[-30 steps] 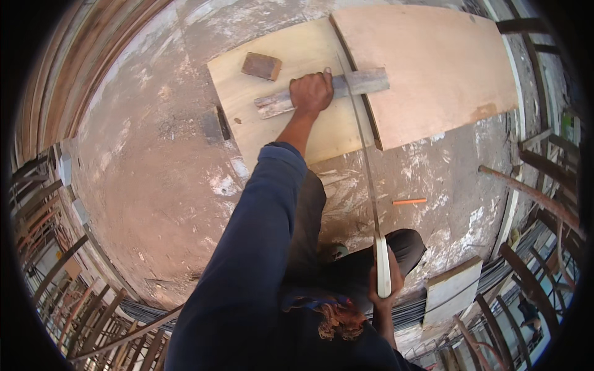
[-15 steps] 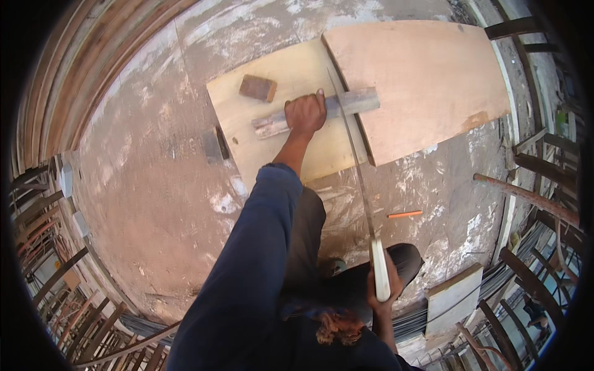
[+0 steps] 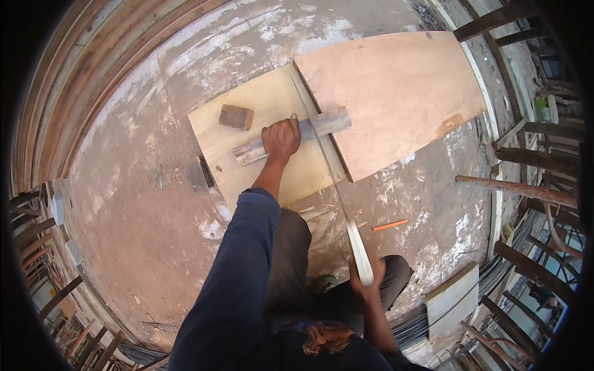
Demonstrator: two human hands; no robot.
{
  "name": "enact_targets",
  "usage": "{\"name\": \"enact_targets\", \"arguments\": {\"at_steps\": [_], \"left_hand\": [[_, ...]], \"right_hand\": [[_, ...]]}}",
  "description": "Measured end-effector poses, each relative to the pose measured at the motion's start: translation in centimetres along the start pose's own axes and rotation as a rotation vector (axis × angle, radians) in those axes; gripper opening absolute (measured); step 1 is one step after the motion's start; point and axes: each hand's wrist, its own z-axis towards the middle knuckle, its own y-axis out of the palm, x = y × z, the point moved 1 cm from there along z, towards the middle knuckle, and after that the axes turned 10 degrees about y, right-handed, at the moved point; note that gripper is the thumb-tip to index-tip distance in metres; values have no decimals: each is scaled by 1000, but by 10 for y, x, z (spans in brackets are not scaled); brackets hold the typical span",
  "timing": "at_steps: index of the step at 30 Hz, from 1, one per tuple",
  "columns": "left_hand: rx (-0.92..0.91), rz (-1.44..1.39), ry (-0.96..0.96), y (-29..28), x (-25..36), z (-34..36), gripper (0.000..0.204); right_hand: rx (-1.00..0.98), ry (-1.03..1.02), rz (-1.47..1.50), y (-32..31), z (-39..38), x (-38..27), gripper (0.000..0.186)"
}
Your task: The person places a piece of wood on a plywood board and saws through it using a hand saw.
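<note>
Floor (image 3: 133,235) here is rough and brown with whitish patches, a bunch of long planks (image 3: 80,77) along the upper left and rusty-looking poles (image 3: 538,190) crowding the right rim. Compared with half a second ago, the whole view has shifted, so the boards now sit farther left and lower in the picture, and the saw (image 3: 359,253) has gone forward: its handle is closer to the pale board (image 3: 260,110) and the tip is up near that board's far edge. Left hand (image 3: 281,137) hasn't budged from the timber (image 3: 331,120), fist closed over it with the thumb poking up. Right hand (image 3: 375,272) is wrapped round the white handle, just beside the right knee (image 3: 398,279). The timber lies slantwise on the pale board, its right end reaching over the edge of the pinkish panel (image 3: 396,99). The blade crosses it just right of the left fist; can't tell how deep it goes, if at all. There's one dark mark near the panel's top edge, too small to make out. A brown block (image 3: 236,117) sits on the pale board, apart from the timber. The handle is over floor past the board's near edge, with a gap between it and an orange stick (image 3: 390,225) to its right.
</note>
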Motion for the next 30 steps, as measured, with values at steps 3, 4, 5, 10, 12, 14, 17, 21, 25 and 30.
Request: {"name": "enact_targets", "arguments": {"at_steps": [3, 4, 5, 10, 12, 14, 17, 21, 25, 30], "left_hand": [[-66, -22, 5, 8, 14, 5, 58], [-80, -23, 7, 5, 10, 1, 58], [-64, -11, -3, 3, 8, 0, 59], [-20, -14, -14, -1, -8, -1, 61], [-34, -17, 1, -1, -2, -2, 61], [-35, -22, 2, 0, 3, -2, 60], [-43, -20, 4, 5, 8, 1, 59], [-84, -22, -23, 0, -9, -4, 59], [-51, -24, -12, -4, -7, -3, 59], [-42, -24, 22, 7, 19, 1, 60]], "right_hand": [[0, 81, 129, 37, 83, 2, 58], [-50, 155, 184, 46, 96, -4, 58], [8, 52, 168, 45, 78, 1, 57], [4, 40, 36, -21, -73, -15, 49], [-8, 90, 27, -20, -50, -16, 49], [13, 38, 2, 8, 26, -5, 50], [23, -27, 222, 48, 115, -9, 54], [49, -9, 0, 12, 6, -2, 44], [61, 104, 68, -24, -59, -18, 43], [56, 7, 236, 43, 114, -10, 50]]}}
